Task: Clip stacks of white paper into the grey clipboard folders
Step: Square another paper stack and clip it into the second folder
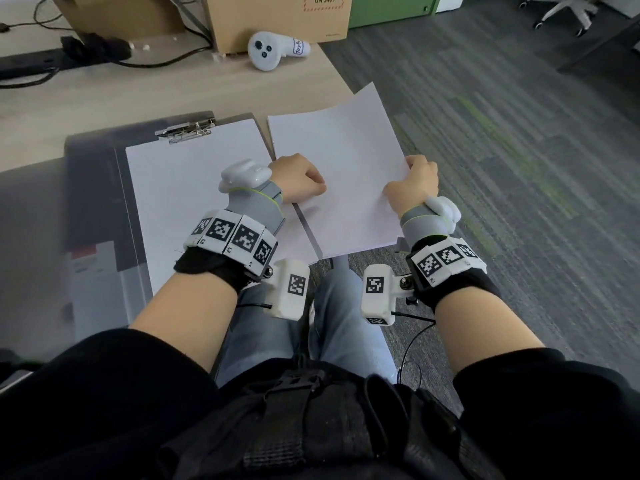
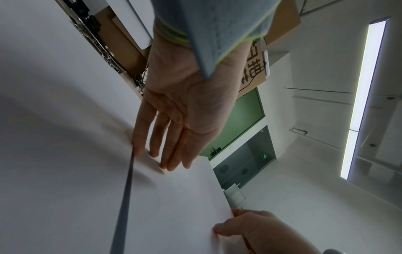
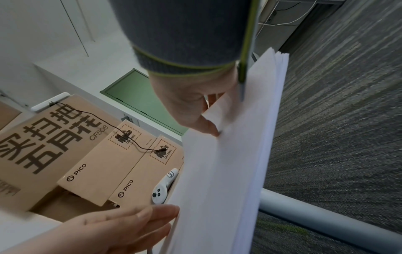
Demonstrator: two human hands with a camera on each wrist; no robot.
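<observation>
A grey clipboard folder lies open on the desk. Its metal clip holds a sheet of white paper. To its right a loose stack of white paper hangs over the desk's edge, above my knees. My left hand rests on the stack near its left edge. In the left wrist view its fingers are straight and touch the paper. My right hand pinches the stack's right edge, thumb on top. The other fingers are hidden behind the sheets.
A white controller and cardboard boxes stand at the back of the desk, with black cables at the back left. A dark box lies under the folder's left half. Grey carpet is to the right.
</observation>
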